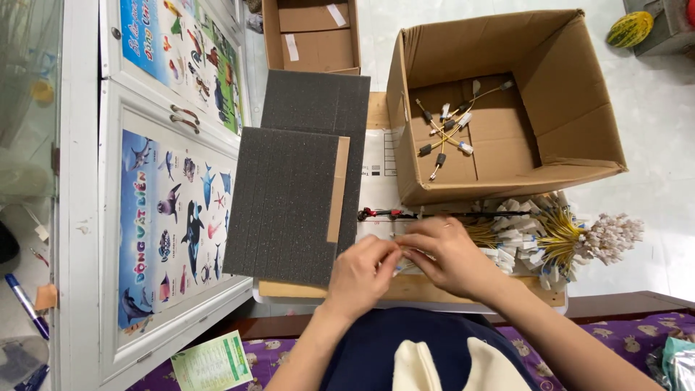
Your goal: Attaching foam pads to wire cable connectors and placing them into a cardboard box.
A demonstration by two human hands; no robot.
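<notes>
Two bare hands meet over a low work board, fingertips drawn together around a thin yellow wire (405, 253) that is mostly hidden between them. The left hand (362, 274) is curled, its fingers pinching toward the right hand (447, 255), whose fingers bend down onto the same small piece; whether the wire is truly clamped or only touched cannot be told. Just right of the hands lies a thick bundle of yellow wires (557, 235) with white plugs at their ends, fanned out across the right end of the wooden board (289, 289). Just beyond the hands, a thin dark rod (391, 214) with red marks near its left end lies crosswise. To the left, two dark grey foam sheets (286, 203) overlap, the nearer one carrying a strip of brown tape (337, 188) along its right edge. Farther away on the right, an open cardboard box (572, 116) holds a few finished wires (449, 127) with black and white ends, loosely crossed on its floor. A second, smaller cardboard box (311, 32) sits at the far edge. On the left stands a white cabinet (83, 217) with sea-animal posters (177, 224) on its doors. Nearest the camera, dark blue clothing (391, 347) covers the person's lap.
</notes>
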